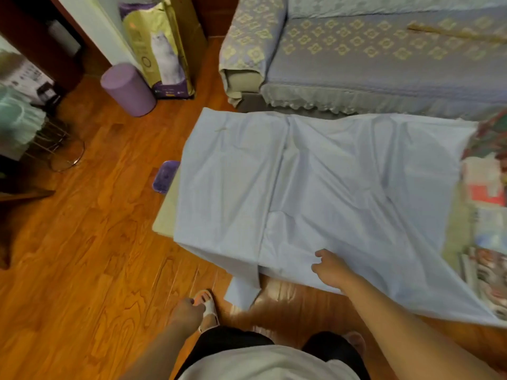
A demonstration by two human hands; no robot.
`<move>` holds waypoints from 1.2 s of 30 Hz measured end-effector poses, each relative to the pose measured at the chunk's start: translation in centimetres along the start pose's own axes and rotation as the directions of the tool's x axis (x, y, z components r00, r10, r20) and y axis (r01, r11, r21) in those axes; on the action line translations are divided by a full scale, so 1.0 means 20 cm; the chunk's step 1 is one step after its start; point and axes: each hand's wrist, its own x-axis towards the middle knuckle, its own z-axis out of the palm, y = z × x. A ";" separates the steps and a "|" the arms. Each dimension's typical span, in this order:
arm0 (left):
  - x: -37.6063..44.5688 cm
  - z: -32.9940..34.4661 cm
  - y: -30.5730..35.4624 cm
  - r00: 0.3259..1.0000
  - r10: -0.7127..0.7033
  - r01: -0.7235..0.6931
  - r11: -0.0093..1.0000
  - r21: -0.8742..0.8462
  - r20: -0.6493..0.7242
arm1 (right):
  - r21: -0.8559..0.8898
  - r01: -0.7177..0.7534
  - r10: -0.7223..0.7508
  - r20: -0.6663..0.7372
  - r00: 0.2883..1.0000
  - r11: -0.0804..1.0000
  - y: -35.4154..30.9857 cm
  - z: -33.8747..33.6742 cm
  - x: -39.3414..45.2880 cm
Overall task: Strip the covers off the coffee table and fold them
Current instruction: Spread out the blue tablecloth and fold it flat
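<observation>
Right, your right hand (330, 267) sits on the near edge of the pale blue cover (315, 182), fingers (319, 253) curled into the cloth as if pinching a bit of it, though I can't tell how firm the hold is. Your left hand (188, 308) hangs low over the floor by your sandal (208, 305), loosely curled w/ nothing in it. The cover is spread across the bench (166, 212), wrinkled, w/ one corner hanging off the near side down to the floor; a second patterned cover (485, 187) shows at the right end. Looks like you're abt to fold or drag the blue one. To do it well, bring the left hand up to the near left corner so both hands share the edge, then lift evenly & pull the slack flat before folding; a one-handed tug will prob just bunch it more. Pick that dangling corner up off the floor first.
</observation>
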 end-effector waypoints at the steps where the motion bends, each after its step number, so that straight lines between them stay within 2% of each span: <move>1: 0.09 -0.12 -0.02 1.000 -0.009 0.009 0.998 -0.062 0.005 | 0.002 -0.001 0.001 0.007 1.000 1.000 -0.11 0.06 0.04; 5: 0.63 -0.57 0.00 0.999 0.028 -0.020 0.972 -0.235 0.028 | 0.056 -0.014 0.016 -0.026 1.000 0.998 -0.60 0.35 0.37; 7: 1.07 -0.72 0.03 0.996 0.034 -0.008 0.951 -0.310 0.078 | 0.116 -0.039 0.053 -0.124 0.991 0.992 -0.82 0.52 0.61; 10: 1.58 -0.75 0.12 0.990 0.004 0.072 0.854 -0.515 0.144 | 0.190 -0.101 0.154 -0.284 0.946 0.976 -1.03 0.74 0.92; 12: 1.78 -0.73 0.16 0.987 0.010 0.097 0.760 -0.643 0.160 | 0.199 -0.145 0.205 -0.326 0.923 0.969 -1.10 0.84 1.06; 14: 1.90 -0.67 0.17 0.976 0.029 0.133 0.701 -0.701 0.215 | 0.188 -0.179 0.235 -0.346 0.908 0.966 -1.13 0.90 1.13; 16: 1.96 -0.61 0.15 0.935 0.091 0.160 0.757 -0.634 0.344 | 0.189 -0.207 0.265 -0.368 0.891 0.960 -1.16 0.96 1.18; 18: 1.95 -0.56 0.12 0.916 0.105 0.142 0.819 -0.557 0.388 | 0.157 -0.215 0.261 -0.389 0.884 0.964 -1.18 0.99 1.21; 24: 1.74 -0.66 0.18 0.961 0.018 0.142 0.823 -0.551 0.275 | 0.159 -0.241 0.288 -0.524 0.801 0.957 -1.21 0.96 1.26; 25: 1.67 -0.74 0.21 0.979 0.054 0.058 0.854 -0.518 0.198 | 0.145 -0.255 0.292 -0.540 0.789 0.956 -1.22 0.95 1.26; 26: 1.61 -0.83 0.26 0.982 0.169 -0.108 0.865 -0.490 0.084 | 0.131 -0.255 0.284 -0.559 0.779 0.958 -1.23 0.93 1.25; 28: 1.57 -1.05 0.41 0.907 0.400 -0.409 0.768 -0.493 -0.128 | 0.132 -0.216 0.252 -0.588 0.768 0.967 -1.25 0.88 1.26; 31: 1.66 -1.37 0.69 0.815 0.509 -0.556 0.548 -0.625 -0.279 | 0.187 -0.187 0.263 -0.590 0.764 0.964 -1.28 0.79 1.30; 32: 1.72 -1.47 0.76 0.788 0.520 -0.596 0.511 -0.620 -0.329 | 0.180 -0.183 0.255 -0.573 0.779 0.966 -1.27 0.78 1.32; 33: 1.79 -1.57 0.81 0.755 0.535 -0.645 0.502 -0.576 -0.379 | 0.149 -0.199 0.248 -0.537 0.806 0.969 -1.27 0.77 1.35; 36: 2.01 -1.80 0.81 0.712 0.483 -0.696 0.579 -0.424 -0.509 | -0.039 -0.257 0.220 -0.407 0.886 0.966 -1.19 0.78 1.41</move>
